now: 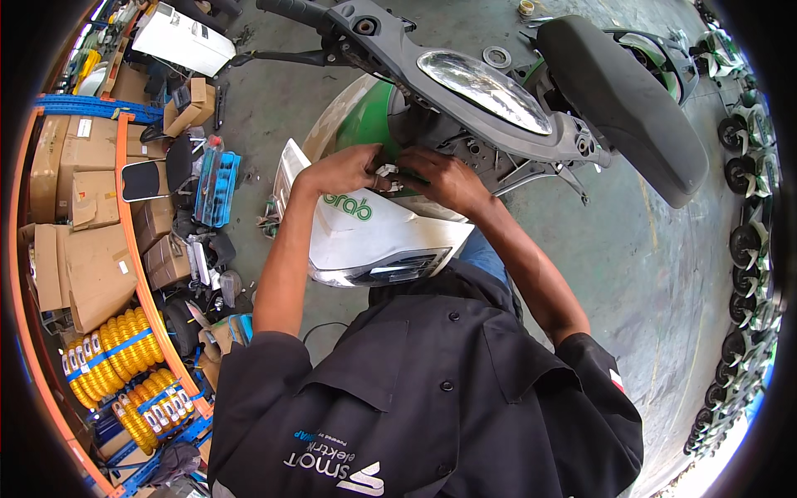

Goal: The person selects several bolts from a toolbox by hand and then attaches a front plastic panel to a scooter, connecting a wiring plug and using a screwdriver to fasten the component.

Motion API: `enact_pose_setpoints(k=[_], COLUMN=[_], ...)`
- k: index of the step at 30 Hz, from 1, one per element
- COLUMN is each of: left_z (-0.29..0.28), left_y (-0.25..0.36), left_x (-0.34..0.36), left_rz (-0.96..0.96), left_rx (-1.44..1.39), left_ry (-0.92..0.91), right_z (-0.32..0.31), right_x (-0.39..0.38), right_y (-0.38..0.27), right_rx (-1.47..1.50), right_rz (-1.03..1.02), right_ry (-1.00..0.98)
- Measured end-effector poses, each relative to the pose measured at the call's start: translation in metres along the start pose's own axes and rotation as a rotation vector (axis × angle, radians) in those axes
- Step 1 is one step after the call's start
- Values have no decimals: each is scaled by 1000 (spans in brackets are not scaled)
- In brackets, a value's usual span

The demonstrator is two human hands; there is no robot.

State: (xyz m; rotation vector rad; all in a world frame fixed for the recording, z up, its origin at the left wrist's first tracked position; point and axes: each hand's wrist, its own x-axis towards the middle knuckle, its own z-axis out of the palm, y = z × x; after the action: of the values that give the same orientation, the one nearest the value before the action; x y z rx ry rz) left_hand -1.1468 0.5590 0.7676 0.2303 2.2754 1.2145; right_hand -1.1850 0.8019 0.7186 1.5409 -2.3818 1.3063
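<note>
In front of me stands a scooter with its front opened up, a dark grey handlebar cover (398, 62) above my hands. My left hand (344, 169) is closed, its fingertips pinching a small white connector (386, 170). Close beside it, my right hand (447, 178) is closed too, with bent fingers at the dark gap behind the front panel; what they grip is hidden. The white front panel (340, 236), with green lettering and a headlight (398, 270) at its lower edge, leans tilted between my forearms and my body. A green body part (365, 116) shows just beyond my left hand.
The scooter's black seat (623, 108) lies to the right. A shelf with an orange upright (137, 241) holds cardboard boxes (100, 274) and yellow coils (116, 353) at left. A blue organizer (217, 189) stands beside it. Several scooters (743, 174) line the far right.
</note>
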Motion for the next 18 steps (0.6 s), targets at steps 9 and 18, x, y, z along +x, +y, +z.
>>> enact_pose_setpoints(k=[9,18], left_z=[15,21], left_y=[4,8], left_x=[-11,-10], left_rz=[-83,-79], left_rx=[-251,-251], left_ry=[104,197], right_z=[-5,7], right_x=[-1,-2], right_y=[-5,-21], right_rx=[71,10], right_rz=[56,156], right_ry=[-25,122])
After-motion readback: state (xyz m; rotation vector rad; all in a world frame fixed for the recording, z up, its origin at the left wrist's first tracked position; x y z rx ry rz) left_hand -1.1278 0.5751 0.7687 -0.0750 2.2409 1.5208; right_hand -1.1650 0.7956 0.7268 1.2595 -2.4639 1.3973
